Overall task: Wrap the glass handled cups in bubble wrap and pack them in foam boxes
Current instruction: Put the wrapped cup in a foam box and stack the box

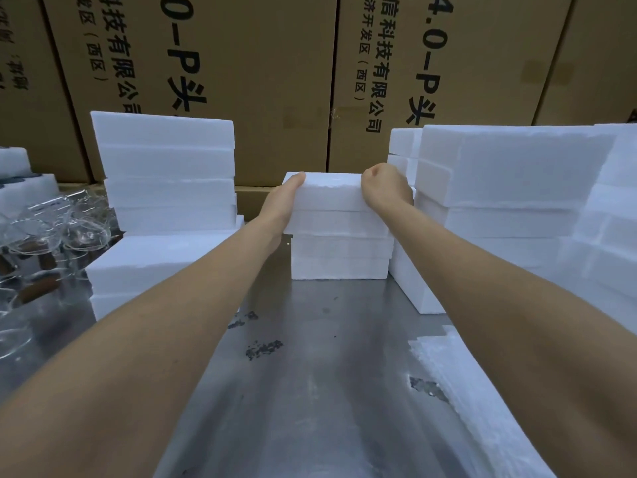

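Outstretched, left hand (281,201) and right hand (381,188) — gripping top foam box (331,194) ends

The light is soft and a bit dim, and it seems to come from above; the shiny metal surface (310,391) has pale, smeary glare down its middle; the white foam boxes (339,229) look bluish and so bright that their edges are hard to see. Shadows are faint, darkest under the arms; the glass cups (51,229) at the left are blurry with small sparkles. The wide lens bends things at the sides; the cardboard cartons (241,81) lean outward; the near arms look huge and soft.
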`<control>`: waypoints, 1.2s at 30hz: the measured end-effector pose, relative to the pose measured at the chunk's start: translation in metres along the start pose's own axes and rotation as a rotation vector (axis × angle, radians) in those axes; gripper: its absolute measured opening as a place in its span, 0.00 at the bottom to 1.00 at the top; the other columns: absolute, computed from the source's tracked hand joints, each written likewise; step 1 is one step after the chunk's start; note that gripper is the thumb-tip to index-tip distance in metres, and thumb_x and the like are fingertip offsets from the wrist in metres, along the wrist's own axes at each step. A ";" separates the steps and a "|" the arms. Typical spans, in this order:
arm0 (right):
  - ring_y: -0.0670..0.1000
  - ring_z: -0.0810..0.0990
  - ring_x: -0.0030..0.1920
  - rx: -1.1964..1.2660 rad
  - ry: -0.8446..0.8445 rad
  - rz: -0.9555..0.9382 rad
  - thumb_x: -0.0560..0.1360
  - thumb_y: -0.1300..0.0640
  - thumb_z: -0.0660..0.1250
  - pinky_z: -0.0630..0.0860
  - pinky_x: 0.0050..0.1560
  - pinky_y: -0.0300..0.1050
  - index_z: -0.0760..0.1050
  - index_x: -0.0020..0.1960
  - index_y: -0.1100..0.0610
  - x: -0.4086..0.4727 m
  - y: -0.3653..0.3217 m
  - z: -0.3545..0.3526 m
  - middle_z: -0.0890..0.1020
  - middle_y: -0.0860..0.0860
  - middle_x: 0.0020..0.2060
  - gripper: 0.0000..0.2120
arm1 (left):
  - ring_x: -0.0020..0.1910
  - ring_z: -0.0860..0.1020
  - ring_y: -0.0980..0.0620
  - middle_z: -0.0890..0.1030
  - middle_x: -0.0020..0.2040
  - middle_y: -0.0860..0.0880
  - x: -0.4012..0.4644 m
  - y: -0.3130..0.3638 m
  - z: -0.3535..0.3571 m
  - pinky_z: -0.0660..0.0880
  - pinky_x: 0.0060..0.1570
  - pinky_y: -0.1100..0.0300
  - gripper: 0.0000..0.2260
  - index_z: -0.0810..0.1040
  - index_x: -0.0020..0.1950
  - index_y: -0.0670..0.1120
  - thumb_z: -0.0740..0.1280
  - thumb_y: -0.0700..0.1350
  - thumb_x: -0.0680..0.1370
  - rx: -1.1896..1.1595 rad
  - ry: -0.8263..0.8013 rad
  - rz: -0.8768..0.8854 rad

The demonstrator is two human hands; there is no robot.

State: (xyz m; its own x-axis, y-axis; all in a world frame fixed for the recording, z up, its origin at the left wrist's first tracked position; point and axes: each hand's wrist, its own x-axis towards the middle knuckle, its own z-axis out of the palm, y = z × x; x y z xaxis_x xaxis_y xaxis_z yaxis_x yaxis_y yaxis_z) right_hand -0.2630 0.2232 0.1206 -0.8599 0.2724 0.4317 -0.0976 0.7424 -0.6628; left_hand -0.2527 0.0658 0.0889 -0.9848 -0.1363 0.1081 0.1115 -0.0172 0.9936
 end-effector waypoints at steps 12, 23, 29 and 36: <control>0.56 0.75 0.49 -0.275 0.241 -0.386 0.78 0.62 0.52 0.65 0.57 0.48 0.74 0.44 0.59 -0.016 -0.007 0.009 0.81 0.55 0.45 0.13 | 0.66 0.72 0.46 0.71 0.70 0.46 0.002 -0.004 0.019 0.71 0.63 0.51 0.26 0.64 0.74 0.46 0.58 0.58 0.80 0.032 -0.002 0.036; 0.53 0.72 0.60 -0.018 0.195 -0.448 0.79 0.57 0.54 0.66 0.61 0.47 0.72 0.63 0.57 -0.074 0.003 0.012 0.77 0.51 0.58 0.15 | 0.65 0.71 0.49 0.69 0.71 0.47 -0.041 -0.007 0.009 0.69 0.58 0.58 0.26 0.62 0.75 0.46 0.51 0.59 0.82 0.026 0.055 0.083; 0.49 0.73 0.58 0.094 0.014 -0.320 0.79 0.55 0.56 0.70 0.49 0.45 0.68 0.65 0.54 -0.136 0.027 0.007 0.70 0.49 0.64 0.15 | 0.68 0.62 0.62 0.61 0.74 0.55 -0.118 -0.027 -0.006 0.57 0.60 0.64 0.26 0.55 0.77 0.47 0.53 0.57 0.82 0.208 -0.003 0.204; 0.49 0.75 0.53 0.242 -0.234 -0.156 0.76 0.57 0.60 0.68 0.52 0.42 0.72 0.61 0.53 -0.206 0.028 -0.008 0.74 0.49 0.59 0.13 | 0.59 0.65 0.72 0.65 0.59 0.66 -0.202 -0.052 -0.027 0.63 0.69 0.60 0.12 0.62 0.66 0.60 0.51 0.56 0.83 0.355 -0.077 0.265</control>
State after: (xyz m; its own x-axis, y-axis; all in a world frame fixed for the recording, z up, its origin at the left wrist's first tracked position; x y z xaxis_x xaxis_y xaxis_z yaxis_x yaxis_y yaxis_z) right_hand -0.0846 0.1934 0.0182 -0.9140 -0.0007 0.4056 -0.3279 0.5898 -0.7380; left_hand -0.0557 0.0677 0.0143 -0.9368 -0.0158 0.3494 0.3221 0.3508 0.8793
